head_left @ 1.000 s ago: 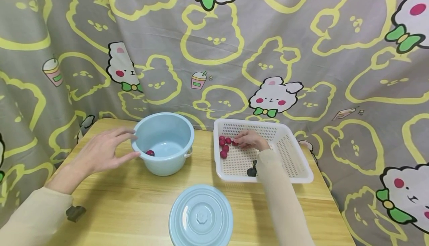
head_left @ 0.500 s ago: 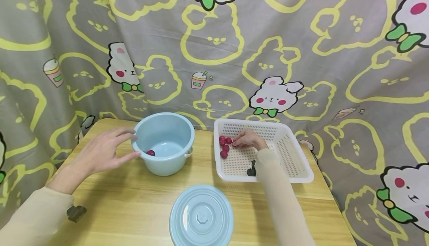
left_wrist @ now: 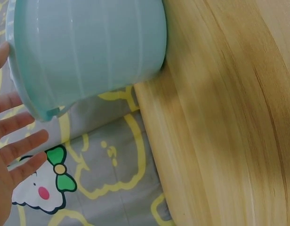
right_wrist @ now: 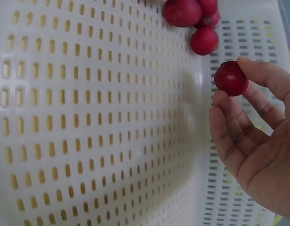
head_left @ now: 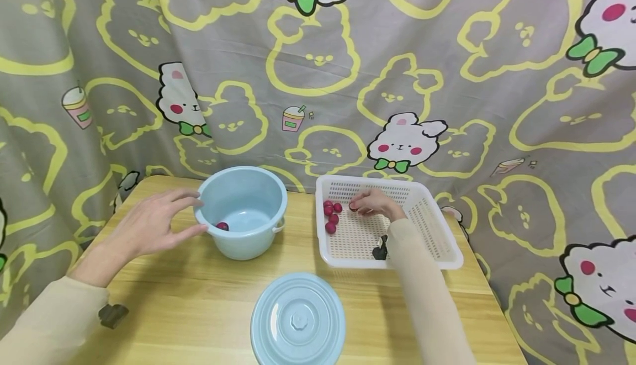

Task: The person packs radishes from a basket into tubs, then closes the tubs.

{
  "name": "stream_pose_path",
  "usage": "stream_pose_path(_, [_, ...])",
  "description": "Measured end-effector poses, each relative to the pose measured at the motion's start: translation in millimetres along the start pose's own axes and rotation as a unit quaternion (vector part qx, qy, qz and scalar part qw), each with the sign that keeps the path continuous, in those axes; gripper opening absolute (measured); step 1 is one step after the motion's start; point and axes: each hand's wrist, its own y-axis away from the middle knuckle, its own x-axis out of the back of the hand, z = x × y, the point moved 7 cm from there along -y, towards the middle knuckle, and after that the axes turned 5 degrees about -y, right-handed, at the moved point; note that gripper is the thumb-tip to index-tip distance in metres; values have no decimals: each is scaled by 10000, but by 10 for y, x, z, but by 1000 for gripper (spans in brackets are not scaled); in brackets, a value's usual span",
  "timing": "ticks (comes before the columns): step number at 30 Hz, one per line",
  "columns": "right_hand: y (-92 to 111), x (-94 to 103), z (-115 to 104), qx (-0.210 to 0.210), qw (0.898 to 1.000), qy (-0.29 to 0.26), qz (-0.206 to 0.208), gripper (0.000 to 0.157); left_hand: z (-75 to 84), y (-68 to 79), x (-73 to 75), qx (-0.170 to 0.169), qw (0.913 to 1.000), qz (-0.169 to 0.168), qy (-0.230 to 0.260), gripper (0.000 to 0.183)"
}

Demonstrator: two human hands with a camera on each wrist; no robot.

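Note:
My right hand (head_left: 376, 204) is inside the white basket (head_left: 325, 254), pinching a round red radish (right_wrist: 231, 78) between thumb and fingertips. Several more radishes (right_wrist: 205, 41) lie together at the basket's left side, just apart from the pinched one. My left hand (head_left: 154, 218) is at the left of a light blue bucket (head_left: 245, 246), thumb and fingers spread at its rim. In the left wrist view the fingers (left_wrist: 22, 146) of that hand are loosely extended beside the bucket's wall. One radish (head_left: 222, 226) lies inside the bucket.
A round light blue lid (head_left: 298, 321) lies on the wooden table (head_left: 199, 310) in front of the bucket and basket. A patterned grey curtain (head_left: 318, 94) hangs close behind the table and along its sides. The bucket has a small white side handle (head_left: 279, 226).
My right hand has drawn slightly right and back from the grouped radishes, with one radish between its fingertips. The left hand stays at the bucket's rim.

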Motion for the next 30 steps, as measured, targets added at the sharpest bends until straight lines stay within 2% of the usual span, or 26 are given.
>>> stream_pose_path(7, [71,117,-109,366,9990,-268,27,34,10,3,12,-95,9998,148,-1,47])
stream_pose_path(13, [129,156,-220,514,9979,-381,40,37,-3,4,-5,-39,9999,162,26,48])
stream_pose_path(22, [194,126,-355,750,9961,-460,51,35,14,-2,9,-153,9996,248,32,47])
stream_pose_path(30, [258,43,-502,937,9932,-677,-110,37,13,1,8,-93,9997,218,22,48])
